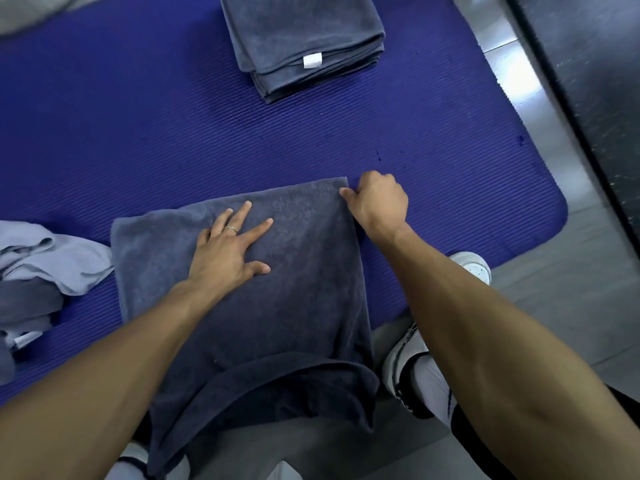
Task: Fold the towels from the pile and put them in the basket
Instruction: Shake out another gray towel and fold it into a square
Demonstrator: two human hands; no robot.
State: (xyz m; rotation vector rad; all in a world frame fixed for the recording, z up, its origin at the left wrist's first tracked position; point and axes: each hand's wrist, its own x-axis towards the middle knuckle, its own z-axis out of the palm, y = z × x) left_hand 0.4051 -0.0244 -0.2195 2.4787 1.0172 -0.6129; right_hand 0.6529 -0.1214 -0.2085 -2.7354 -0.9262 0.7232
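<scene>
Grey towel (242,289): far-right corner pinched by right hand (379,200).
Open room: bare blue mat (173,133) beyond grip.
Left hand (228,251): flat, fingers spread, pressing towel.

Even, moderately bright overhead light; wide-angle view.
Soft shadows only; glare streaks on grey floor (512,46) top right; edges bowed and blurred, centre sharp.

one head-worn view looks steeply down, close over the blue mat (138,140) and grey floor (571,299); no second view.
</scene>
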